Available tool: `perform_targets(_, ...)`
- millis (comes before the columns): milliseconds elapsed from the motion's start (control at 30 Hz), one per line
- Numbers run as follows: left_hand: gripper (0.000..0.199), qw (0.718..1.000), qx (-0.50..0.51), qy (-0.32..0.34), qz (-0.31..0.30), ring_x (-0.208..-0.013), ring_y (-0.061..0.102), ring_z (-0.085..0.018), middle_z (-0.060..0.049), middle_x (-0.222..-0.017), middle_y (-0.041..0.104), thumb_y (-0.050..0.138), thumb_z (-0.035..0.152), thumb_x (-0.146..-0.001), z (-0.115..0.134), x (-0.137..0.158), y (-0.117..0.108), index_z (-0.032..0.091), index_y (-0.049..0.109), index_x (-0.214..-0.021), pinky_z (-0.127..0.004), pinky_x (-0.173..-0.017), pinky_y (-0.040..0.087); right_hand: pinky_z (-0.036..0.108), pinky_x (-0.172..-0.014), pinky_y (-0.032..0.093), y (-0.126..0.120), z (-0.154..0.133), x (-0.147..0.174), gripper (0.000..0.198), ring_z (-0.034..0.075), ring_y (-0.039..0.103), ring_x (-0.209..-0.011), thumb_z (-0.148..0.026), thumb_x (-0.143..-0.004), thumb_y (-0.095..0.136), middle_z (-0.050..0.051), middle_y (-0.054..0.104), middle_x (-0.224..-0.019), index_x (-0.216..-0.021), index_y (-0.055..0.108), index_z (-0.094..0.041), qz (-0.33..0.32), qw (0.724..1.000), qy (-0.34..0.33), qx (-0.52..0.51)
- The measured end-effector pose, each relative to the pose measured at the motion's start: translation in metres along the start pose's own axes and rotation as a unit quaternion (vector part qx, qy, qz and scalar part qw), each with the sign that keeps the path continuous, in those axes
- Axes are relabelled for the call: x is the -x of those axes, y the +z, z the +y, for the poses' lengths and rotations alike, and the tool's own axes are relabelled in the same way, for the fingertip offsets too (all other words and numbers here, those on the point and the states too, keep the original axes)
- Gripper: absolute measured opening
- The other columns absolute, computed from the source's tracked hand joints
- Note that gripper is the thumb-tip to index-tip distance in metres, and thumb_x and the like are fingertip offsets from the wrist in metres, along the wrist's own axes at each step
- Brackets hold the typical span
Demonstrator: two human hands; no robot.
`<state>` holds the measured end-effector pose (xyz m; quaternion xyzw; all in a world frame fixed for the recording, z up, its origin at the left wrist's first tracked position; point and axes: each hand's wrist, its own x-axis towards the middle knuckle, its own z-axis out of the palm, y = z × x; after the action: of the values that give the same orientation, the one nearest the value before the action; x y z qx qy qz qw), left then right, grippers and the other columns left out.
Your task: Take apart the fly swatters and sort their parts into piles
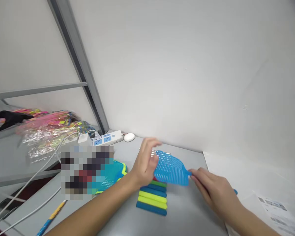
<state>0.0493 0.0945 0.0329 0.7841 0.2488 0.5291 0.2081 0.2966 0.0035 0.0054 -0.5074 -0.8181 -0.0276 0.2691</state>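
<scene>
A blue fly swatter [172,168] with a perforated head is held out over the table. My right hand [213,190] is closed around its neck and stick, and a small blue tip shows beyond that hand. My left hand [146,162] is beside the far edge of the head, fingers curved and apart from the thumb; whether it touches the edge I cannot tell. Beneath lies a row of blue, yellow and green handles [152,200]. Thin metal rods [153,152] lie behind the swatter, partly hidden by my left hand.
Teal swatter heads with yellow edges [116,170] lie left, beside a blurred patch. A white power strip [108,138], cables and a white mouse-like object [129,137] sit near the wall. Plastic-bagged goods [51,131] fill the left shelf. White paper [272,209] lies right.
</scene>
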Motion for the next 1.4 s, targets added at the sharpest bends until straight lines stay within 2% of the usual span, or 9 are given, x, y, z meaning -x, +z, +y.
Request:
perform_targets(300,0.042,0.953,-0.134,0.202,-0.184,-0.107,0.057,-0.026,-0.012,-0.114,0.064,0.035,0.044,-0.096,0.011,0.032,-0.012,0.020,0.046,-0.129,-0.050,-0.105,0.030,0.028,-0.058,0.046,0.023,0.019,0.011,0.030,0.017,0.060,-0.068,-0.008,-0.089,0.042,0.008,0.067,-0.085,-0.116,0.050,-0.018,0.042,0.991,-0.119,-0.036)
perform_targets(533,0.030,0.963,-0.126,0.171,-0.166,-0.091,0.062,-0.018,-0.005,-0.101,0.070,0.041,0.007,-0.084,-0.008,0.031,-0.001,0.021,0.055,-0.106,-0.043,-0.099,0.031,0.029,-0.055,0.040,0.030,0.020,0.012,0.027,0.017,0.055,-0.063,-0.010,-0.090,0.043,0.005,0.063,-0.078,-0.115,0.050,-0.019,0.020,0.994,-0.106,-0.018)
perform_targets(733,0.025,0.972,-0.095,0.158,-0.147,-0.067,0.060,-0.014,-0.002,-0.077,0.068,0.047,0.008,-0.086,-0.012,0.027,-0.001,0.020,0.056,-0.106,-0.034,-0.076,0.044,0.030,-0.055,0.040,0.029,0.022,0.008,0.024,0.016,0.055,-0.062,-0.013,-0.091,0.042,0.004,0.064,-0.079,-0.112,0.050,-0.020,0.027,0.994,-0.109,0.007)
perform_targets(833,0.024,0.991,-0.068,0.079,-0.085,-0.067,0.062,-0.014,-0.001,-0.081,0.068,0.060,0.015,-0.085,-0.007,0.031,0.007,0.023,0.056,-0.108,-0.026,-0.065,0.049,0.030,-0.055,0.040,0.028,0.026,0.007,0.028,0.017,0.056,-0.064,-0.011,-0.089,0.041,0.005,0.065,-0.082,-0.115,0.050,-0.020,0.045,0.991,-0.120,0.029)
perform_targets(933,0.029,0.990,0.035,-0.125,-0.050,-0.068,0.066,-0.015,-0.001,-0.083,0.070,0.060,0.027,-0.089,0.004,0.036,0.017,0.024,0.052,-0.116,-0.022,-0.057,0.051,0.029,-0.056,0.039,0.028,0.028,0.006,0.027,0.017,0.055,-0.064,-0.011,-0.090,0.044,0.005,0.065,-0.080,-0.114,0.051,-0.020,0.065,0.990,-0.119,0.046)
perform_targets(1033,0.037,0.924,0.203,-0.319,-0.053,-0.063,0.066,-0.015,-0.001,-0.080,0.069,0.050,0.036,-0.094,0.016,0.035,0.022,0.024,0.041,-0.128,-0.024,-0.054,0.053,0.029,-0.056,0.037,0.029,0.029,0.008,0.027,0.017,0.053,-0.065,-0.010,-0.090,0.046,0.005,0.065,-0.080,-0.115,0.051,-0.020,0.087,0.989,-0.114,0.046)
perform_targets(1167,0.040,0.872,0.324,-0.362,-0.059,-0.073,0.065,-0.017,-0.004,-0.094,0.067,0.043,0.039,-0.096,0.021,0.032,0.021,0.028,0.037,-0.134,-0.029,-0.063,0.055,0.027,-0.054,0.035,0.028,0.033,0.012,0.025,0.016,0.051,-0.065,-0.012,-0.091,0.042,0.004,0.060,-0.076,-0.115,0.050,-0.018,0.088,0.991,-0.096,0.039)
perform_targets(1267,0.040,0.902,0.304,-0.296,-0.083,-0.087,0.064,-0.019,-0.007,-0.110,0.062,0.042,0.031,-0.096,0.016,0.034,0.021,0.030,0.036,-0.136,-0.032,-0.072,0.055,0.026,-0.053,0.034,0.026,0.036,0.012,0.021,0.015,0.050,-0.064,-0.014,-0.093,0.039,0.003,0.057,-0.074,-0.111,0.050,-0.017,0.061,0.994,-0.083,0.044)
perform_targets(1400,0.033,0.987,0.063,-0.139,-0.055,-0.113,0.054,-0.023,-0.009,-0.130,0.048,0.048,0.021,-0.094,0.008,0.032,0.018,0.028,0.051,-0.126,-0.040,-0.093,0.048,0.025,-0.053,0.034,0.025,0.038,0.010,0.019,0.014,0.052,-0.064,-0.018,-0.095,0.036,0.002,0.057,-0.076,-0.107,0.050,-0.018,0.020,0.996,-0.060,0.064)
